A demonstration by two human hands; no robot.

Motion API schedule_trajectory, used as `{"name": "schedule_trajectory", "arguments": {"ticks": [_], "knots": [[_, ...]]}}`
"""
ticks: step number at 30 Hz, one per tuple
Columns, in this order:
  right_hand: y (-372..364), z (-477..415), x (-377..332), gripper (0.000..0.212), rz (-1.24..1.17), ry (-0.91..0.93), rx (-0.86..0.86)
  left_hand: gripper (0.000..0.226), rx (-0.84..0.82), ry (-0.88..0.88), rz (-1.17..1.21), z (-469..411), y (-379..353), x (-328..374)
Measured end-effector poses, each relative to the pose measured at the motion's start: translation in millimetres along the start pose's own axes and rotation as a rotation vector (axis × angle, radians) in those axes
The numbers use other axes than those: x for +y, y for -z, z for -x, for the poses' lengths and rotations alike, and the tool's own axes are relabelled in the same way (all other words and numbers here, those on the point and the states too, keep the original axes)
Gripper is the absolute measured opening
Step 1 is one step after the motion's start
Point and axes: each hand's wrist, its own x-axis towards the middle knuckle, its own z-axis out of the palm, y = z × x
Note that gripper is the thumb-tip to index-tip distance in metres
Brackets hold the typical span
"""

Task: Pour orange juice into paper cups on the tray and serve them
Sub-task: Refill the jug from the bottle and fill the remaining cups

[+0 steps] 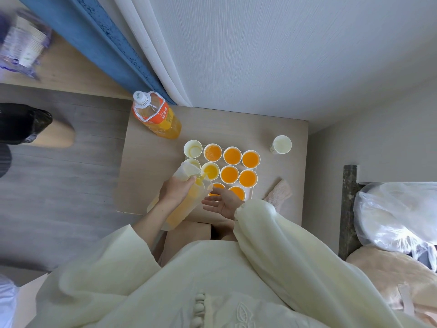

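My left hand (pixel 176 189) grips a clear pitcher (pixel 182 204) of orange juice, tilted so its spout hangs over a half-filled paper cup (pixel 210 171). Juice runs into that cup. Several paper cups stand in rows on a white tray (pixel 249 195); most hold orange juice, such as the cup (pixel 250 159) at the far right. Two at the left, one of them the cup (pixel 193 149), look empty. My right hand (pixel 221 201) hovers open, palm up, beside the pitcher and over the near cups. A large orange juice bottle (pixel 157 114) stands capped at the table's far left corner.
A lone paper cup (pixel 281 145) stands off the tray at the far right of the small table (pixel 146 162). A pinkish cloth (pixel 279 194) lies right of the tray. A person's shoe (pixel 35 129) is on the floor at left. A bagged bundle (pixel 397 214) sits right.
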Motion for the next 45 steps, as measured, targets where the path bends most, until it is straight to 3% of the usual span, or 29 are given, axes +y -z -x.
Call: {"name": "schedule_trajectory", "arguments": {"ticks": [31, 45], "knots": [[0.7, -1.7, -2.0, 0.022, -0.005, -0.002, 0.006, 0.057, 0.014, -0.010, -0.011, 5.0, 1.7, 8.0], [-1.3, -2.7, -2.3, 0.033, -0.009, 0.002, 0.018, 0.057, 0.006, -0.009, -0.028, 1.1, 2.9, 6.1]]}}
